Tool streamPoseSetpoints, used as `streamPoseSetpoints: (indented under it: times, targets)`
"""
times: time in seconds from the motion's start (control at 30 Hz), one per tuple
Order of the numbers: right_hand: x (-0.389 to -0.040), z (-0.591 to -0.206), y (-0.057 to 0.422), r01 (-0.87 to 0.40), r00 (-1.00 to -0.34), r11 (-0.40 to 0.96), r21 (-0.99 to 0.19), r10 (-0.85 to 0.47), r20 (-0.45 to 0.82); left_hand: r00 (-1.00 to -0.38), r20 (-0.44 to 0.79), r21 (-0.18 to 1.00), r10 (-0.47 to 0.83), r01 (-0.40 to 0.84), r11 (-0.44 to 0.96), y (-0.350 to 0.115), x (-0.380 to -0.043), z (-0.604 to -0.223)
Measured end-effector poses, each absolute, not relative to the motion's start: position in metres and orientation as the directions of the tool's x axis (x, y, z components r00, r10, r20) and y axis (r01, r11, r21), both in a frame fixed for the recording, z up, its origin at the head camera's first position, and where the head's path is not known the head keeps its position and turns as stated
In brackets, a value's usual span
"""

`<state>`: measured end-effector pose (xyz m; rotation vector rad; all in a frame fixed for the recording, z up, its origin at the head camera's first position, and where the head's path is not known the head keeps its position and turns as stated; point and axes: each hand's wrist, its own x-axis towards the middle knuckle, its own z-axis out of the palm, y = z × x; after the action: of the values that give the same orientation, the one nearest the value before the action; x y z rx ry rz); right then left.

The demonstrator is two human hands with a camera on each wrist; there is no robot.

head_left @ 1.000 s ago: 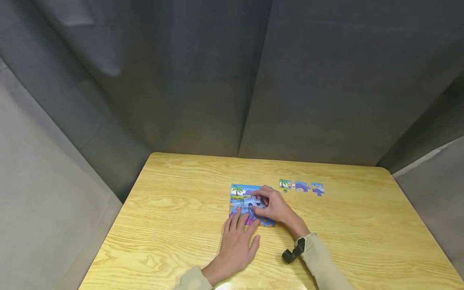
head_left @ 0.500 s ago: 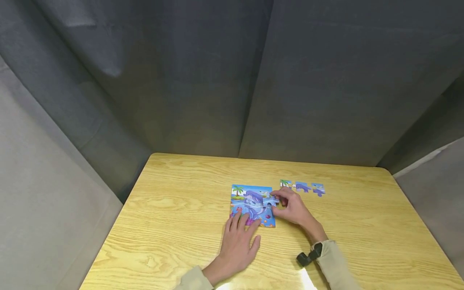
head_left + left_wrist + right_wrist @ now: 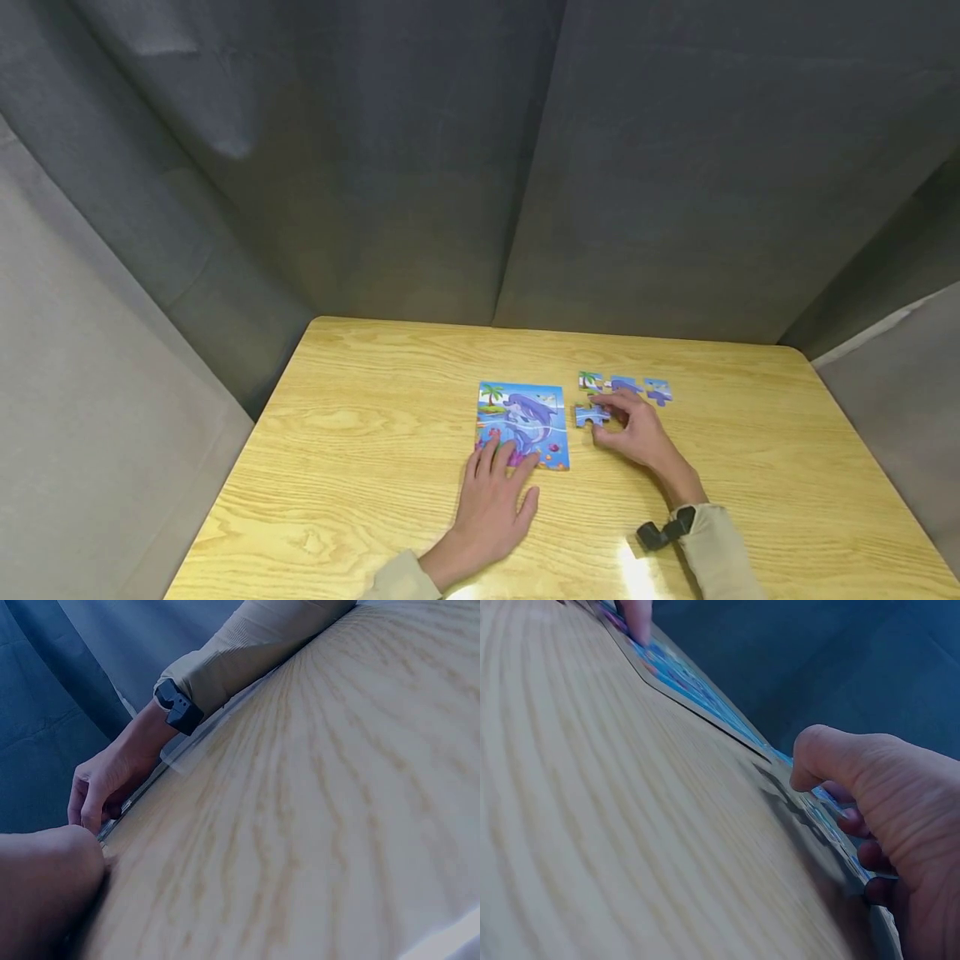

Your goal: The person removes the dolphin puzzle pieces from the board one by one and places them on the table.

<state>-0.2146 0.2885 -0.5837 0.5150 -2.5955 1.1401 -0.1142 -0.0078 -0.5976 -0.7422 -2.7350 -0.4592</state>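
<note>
A square picture puzzle (image 3: 530, 415) with a dolphin, a palm tree and sea colours lies flat on the table. My left hand (image 3: 491, 504) rests on its lower edge, fingers spread and fairly straight. Just right of the puzzle, my right hand (image 3: 641, 431) pinches a blue jigsaw piece (image 3: 591, 416) between thumb and fingers. The right wrist view has the curved thumb (image 3: 825, 757) close up, above a shadow on the wood; the fingers partly hide what lies behind. In the left wrist view, the right hand (image 3: 105, 787) reaches down beyond the blurred near hand.
Behind the right hand, loose pieces lie in a row: a palm-tree piece (image 3: 590, 380), a purple dolphin piece (image 3: 624, 383) and a piece with a bird (image 3: 658, 391). The wooden table (image 3: 360, 433) ends at grey curtains (image 3: 420, 208).
My right hand has moved right with the jigsaw piece, off the puzzle picture and onto the wood beside it, uncovering the dolphin. My left hand has stayed in place.
</note>
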Motion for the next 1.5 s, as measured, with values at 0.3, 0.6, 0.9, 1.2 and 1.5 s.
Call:
streamPoseSetpoints:
  times: [0.3,0.6,0.9,1.2,1.5]
  targets:
    - [-0.216,-0.587,0.294,-0.414,-0.904,0.653,-0.634,-0.214,0.370,-0.833,0.327,0.233,0.446,0.529,0.816,-0.009,-0.113,-0.598]
    - [-0.217,-0.587,0.293,-0.362,-0.928,0.684,-0.634,-0.197,0.317,-0.823,0.348,0.219,0.448,0.536,0.815,-0.009,-0.114,-0.599]
    - [-0.217,-0.587,0.293,-0.367,-0.925,0.691,-0.623,-0.202,0.321,-0.817,0.357,0.220,0.453,0.545,0.809,-0.009,-0.114,-0.599]
    - [-0.216,-0.585,0.294,-0.362,-0.928,0.692,-0.624,-0.204,0.311,-0.823,0.350,0.233,0.447,0.539,0.810,-0.009,-0.114,-0.599]
    - [-0.214,-0.574,0.285,-0.400,-0.912,0.680,-0.614,-0.233,0.337,-0.831,0.336,0.243,0.442,0.531,0.812,-0.009,-0.114,-0.599]
